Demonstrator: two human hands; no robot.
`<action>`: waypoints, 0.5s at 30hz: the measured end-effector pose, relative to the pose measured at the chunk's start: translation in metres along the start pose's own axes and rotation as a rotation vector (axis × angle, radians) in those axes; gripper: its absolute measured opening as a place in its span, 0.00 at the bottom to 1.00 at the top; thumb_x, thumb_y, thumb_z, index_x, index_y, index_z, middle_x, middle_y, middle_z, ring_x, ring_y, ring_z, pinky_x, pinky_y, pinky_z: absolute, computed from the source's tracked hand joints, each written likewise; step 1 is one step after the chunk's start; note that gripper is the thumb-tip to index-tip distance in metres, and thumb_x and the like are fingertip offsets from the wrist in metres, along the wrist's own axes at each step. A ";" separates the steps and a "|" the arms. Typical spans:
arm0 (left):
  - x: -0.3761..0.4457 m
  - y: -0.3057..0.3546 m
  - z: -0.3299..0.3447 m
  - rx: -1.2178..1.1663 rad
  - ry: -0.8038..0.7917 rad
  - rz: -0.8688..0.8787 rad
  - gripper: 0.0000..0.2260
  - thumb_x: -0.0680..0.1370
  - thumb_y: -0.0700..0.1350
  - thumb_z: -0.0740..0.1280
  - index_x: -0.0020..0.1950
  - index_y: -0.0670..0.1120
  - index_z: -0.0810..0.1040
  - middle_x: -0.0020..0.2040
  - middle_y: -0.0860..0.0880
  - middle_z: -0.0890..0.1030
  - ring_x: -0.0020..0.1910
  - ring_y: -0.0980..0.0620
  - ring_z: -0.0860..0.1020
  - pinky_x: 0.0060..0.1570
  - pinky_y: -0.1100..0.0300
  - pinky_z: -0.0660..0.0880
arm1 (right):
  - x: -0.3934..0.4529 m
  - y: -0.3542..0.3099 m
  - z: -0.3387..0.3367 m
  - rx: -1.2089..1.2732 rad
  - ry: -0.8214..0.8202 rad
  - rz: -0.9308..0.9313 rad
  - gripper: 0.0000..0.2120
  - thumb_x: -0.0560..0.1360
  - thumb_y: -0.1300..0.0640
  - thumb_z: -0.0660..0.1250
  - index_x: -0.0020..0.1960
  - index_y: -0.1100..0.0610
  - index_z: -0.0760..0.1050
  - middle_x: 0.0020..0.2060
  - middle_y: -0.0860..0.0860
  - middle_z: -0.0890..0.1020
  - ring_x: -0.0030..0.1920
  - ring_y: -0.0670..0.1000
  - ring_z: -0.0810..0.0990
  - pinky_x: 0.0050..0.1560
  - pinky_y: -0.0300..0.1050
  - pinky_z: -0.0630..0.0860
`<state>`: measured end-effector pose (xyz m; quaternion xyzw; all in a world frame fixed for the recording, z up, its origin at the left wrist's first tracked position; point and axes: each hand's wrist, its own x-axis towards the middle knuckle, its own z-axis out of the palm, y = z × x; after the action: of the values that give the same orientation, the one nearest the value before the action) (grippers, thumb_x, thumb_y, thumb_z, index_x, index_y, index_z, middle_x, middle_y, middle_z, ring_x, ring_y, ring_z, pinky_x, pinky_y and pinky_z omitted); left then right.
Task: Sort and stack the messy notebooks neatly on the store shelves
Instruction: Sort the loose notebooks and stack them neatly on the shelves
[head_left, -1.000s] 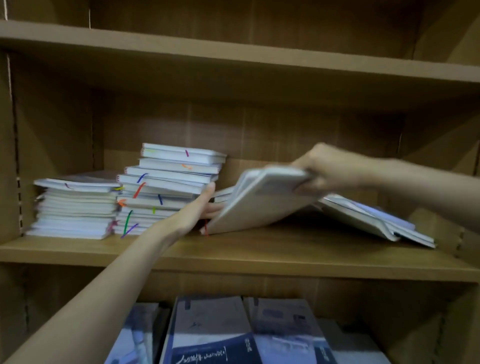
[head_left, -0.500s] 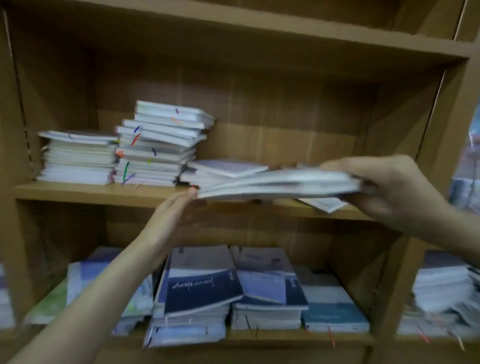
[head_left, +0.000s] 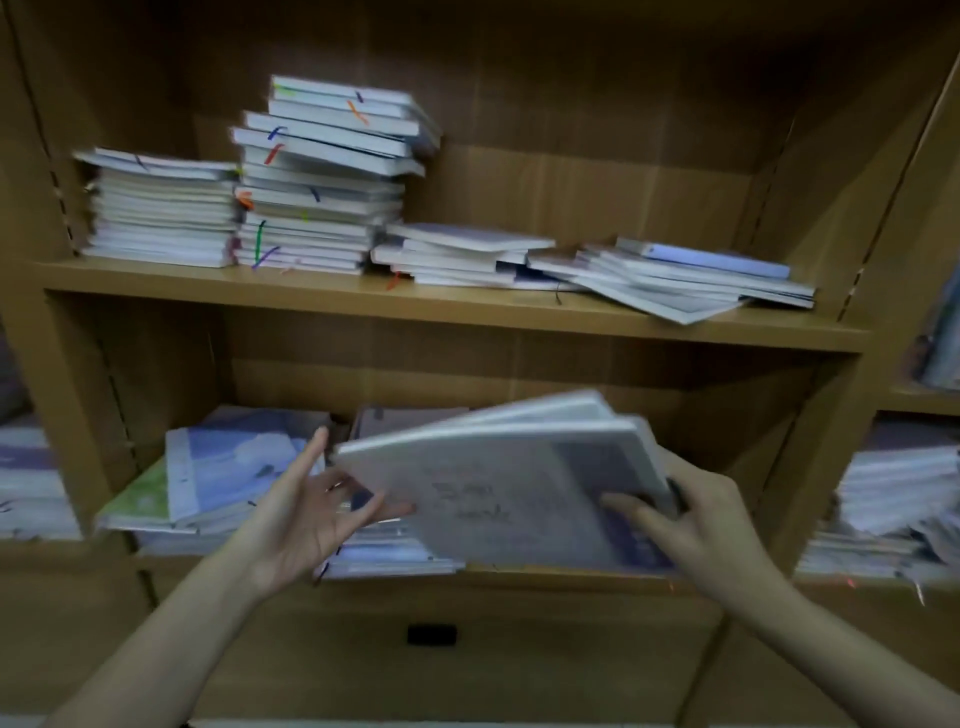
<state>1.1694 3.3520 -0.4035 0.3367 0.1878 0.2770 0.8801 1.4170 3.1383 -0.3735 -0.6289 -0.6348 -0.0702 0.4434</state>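
Upper shelf (head_left: 291, 296): four notebook piles | right hand (head_left: 691, 514) grips notebooks (head_left: 519, 483), now lowered off shelf | left hand (head_left: 306, 509) spread wide

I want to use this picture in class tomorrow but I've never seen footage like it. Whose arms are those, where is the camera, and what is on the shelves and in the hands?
No machine here: a person wears a camera on the head, looking forward and down at both bare arms. The right hand grips a small bundle of notebooks in front of the lower shelf. The left hand is open, fingers at the bundle's edge. The upper shelf carries two neater stacks at left, the taller one with coloured ribbons, and a slumped pile at right. The image is blurred.
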 end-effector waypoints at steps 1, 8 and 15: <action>0.006 0.003 -0.004 -0.015 0.035 -0.001 0.47 0.50 0.51 0.84 0.64 0.38 0.71 0.64 0.35 0.74 0.55 0.25 0.75 0.34 0.54 0.81 | 0.002 -0.004 0.012 0.090 -0.011 0.103 0.17 0.69 0.33 0.64 0.49 0.43 0.74 0.47 0.34 0.81 0.45 0.36 0.81 0.43 0.29 0.76; 0.050 0.012 -0.023 0.246 0.263 0.100 0.20 0.80 0.48 0.58 0.70 0.42 0.66 0.67 0.44 0.72 0.56 0.43 0.77 0.57 0.51 0.71 | 0.024 0.029 0.070 0.850 0.221 0.943 0.10 0.73 0.63 0.68 0.55 0.59 0.76 0.45 0.58 0.84 0.41 0.58 0.84 0.38 0.52 0.82; 0.094 0.007 -0.006 0.490 0.296 0.072 0.15 0.79 0.46 0.63 0.66 0.46 0.71 0.67 0.47 0.72 0.65 0.46 0.70 0.64 0.53 0.68 | 0.090 0.049 0.130 1.239 0.612 1.248 0.15 0.76 0.63 0.66 0.62 0.60 0.70 0.50 0.58 0.81 0.45 0.56 0.80 0.43 0.55 0.78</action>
<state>1.2368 3.4171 -0.4162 0.5015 0.3636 0.3004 0.7253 1.4142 3.2981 -0.4154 -0.4615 0.0387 0.3694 0.8056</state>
